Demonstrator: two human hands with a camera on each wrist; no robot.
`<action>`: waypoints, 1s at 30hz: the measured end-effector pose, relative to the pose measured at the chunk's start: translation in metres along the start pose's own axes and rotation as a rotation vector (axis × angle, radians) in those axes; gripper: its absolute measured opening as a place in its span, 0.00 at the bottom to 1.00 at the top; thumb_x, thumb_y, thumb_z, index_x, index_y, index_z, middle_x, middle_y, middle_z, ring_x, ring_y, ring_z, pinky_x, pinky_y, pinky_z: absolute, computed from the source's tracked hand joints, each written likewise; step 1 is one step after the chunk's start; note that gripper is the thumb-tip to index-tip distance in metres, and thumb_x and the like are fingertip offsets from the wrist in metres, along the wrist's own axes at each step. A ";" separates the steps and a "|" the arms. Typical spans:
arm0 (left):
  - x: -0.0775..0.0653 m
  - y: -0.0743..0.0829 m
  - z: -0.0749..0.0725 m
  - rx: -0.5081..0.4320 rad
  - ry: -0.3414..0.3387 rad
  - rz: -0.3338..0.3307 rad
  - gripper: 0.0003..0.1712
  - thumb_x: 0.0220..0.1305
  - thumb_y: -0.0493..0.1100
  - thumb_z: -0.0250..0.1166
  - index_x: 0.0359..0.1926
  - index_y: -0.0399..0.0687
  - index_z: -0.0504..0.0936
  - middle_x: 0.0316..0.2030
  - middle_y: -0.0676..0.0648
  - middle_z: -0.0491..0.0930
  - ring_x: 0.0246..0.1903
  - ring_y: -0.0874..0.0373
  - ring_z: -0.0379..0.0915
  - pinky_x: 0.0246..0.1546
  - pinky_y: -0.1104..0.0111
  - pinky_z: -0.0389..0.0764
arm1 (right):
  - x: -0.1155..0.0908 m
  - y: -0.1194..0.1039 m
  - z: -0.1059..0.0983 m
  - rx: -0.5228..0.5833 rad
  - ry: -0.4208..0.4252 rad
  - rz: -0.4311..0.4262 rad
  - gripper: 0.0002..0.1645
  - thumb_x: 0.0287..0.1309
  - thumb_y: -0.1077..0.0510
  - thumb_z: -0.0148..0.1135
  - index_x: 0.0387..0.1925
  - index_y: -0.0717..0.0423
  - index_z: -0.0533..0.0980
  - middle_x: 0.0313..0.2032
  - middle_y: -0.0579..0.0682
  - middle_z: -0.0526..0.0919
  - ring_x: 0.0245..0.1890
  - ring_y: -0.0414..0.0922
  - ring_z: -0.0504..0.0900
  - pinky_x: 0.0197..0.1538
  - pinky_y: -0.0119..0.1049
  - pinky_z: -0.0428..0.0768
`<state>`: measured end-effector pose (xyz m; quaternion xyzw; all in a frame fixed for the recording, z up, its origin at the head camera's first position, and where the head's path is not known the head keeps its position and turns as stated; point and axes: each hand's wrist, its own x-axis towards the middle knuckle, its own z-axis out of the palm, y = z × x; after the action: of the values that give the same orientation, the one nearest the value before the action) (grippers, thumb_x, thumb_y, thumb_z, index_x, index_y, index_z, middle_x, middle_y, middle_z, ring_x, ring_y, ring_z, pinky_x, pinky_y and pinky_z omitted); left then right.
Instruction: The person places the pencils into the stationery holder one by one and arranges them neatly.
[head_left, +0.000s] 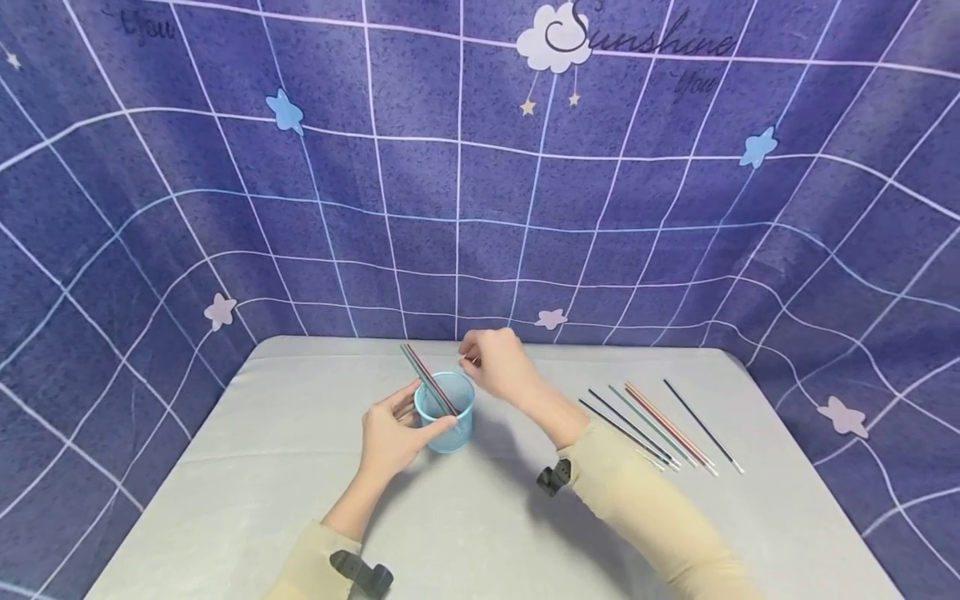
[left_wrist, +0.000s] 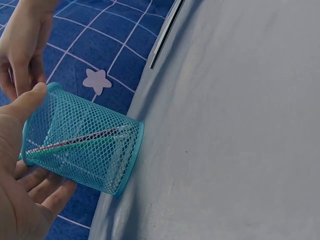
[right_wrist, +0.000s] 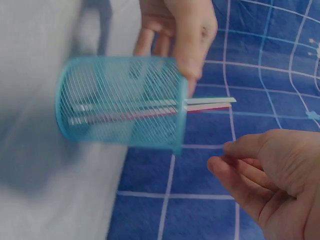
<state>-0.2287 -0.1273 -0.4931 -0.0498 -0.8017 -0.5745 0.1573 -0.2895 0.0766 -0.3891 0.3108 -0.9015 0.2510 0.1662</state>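
Observation:
My left hand point(head_left: 388, 437) holds a light-blue mesh pencil cup point(head_left: 452, 440) upright, with the thumb across its near side and the fingers around the far side. Green and red pencils point(head_left: 422, 372) lean inside, their upper ends sticking out above the rim. Through the mesh in the left wrist view, the lower ends of the pencils point(left_wrist: 85, 140) show at the cup's base. My right hand point(head_left: 498, 362) hovers just above and to the right of the rim. In the right wrist view its fingers point(right_wrist: 245, 147) are loosely bent beside the pencil tops, with nothing between thumb and forefinger.
Several more pencils point(head_left: 652, 421), dark, green, orange and red with white ends, lie slanted on the right of the white-covered table point(head_left: 300, 483). One dark pencil point(head_left: 703, 427) lies apart at their right. A blue gridded curtain point(head_left: 420, 183) surrounds the table's back and sides.

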 end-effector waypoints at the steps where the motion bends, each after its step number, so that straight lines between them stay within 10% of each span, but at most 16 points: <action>1: 0.000 -0.001 -0.001 0.004 0.003 -0.002 0.49 0.47 0.49 0.89 0.67 0.33 0.79 0.59 0.31 0.85 0.54 0.37 0.88 0.54 0.57 0.92 | 0.000 0.001 -0.005 -0.006 0.010 -0.003 0.03 0.61 0.65 0.73 0.37 0.61 0.86 0.33 0.53 0.94 0.33 0.45 0.93 0.37 0.31 0.94; 12: -0.002 -0.005 -0.005 0.039 0.000 -0.026 0.51 0.44 0.49 0.90 0.67 0.33 0.79 0.59 0.31 0.85 0.56 0.39 0.88 0.55 0.61 0.92 | -0.026 0.027 -0.058 -0.047 0.066 0.037 0.05 0.62 0.65 0.71 0.40 0.60 0.86 0.32 0.52 0.93 0.30 0.45 0.92 0.43 0.43 0.95; 30: -0.001 0.002 -0.002 0.018 -0.015 -0.020 0.51 0.46 0.50 0.89 0.67 0.32 0.78 0.59 0.29 0.84 0.57 0.35 0.86 0.56 0.58 0.91 | -0.090 0.085 -0.079 -0.105 0.102 0.081 0.09 0.57 0.67 0.73 0.41 0.61 0.86 0.34 0.55 0.93 0.28 0.46 0.91 0.33 0.41 0.94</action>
<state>-0.2271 -0.1289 -0.4911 -0.0449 -0.8084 -0.5685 0.1459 -0.2647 0.2215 -0.3950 0.2516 -0.9157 0.2255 0.2176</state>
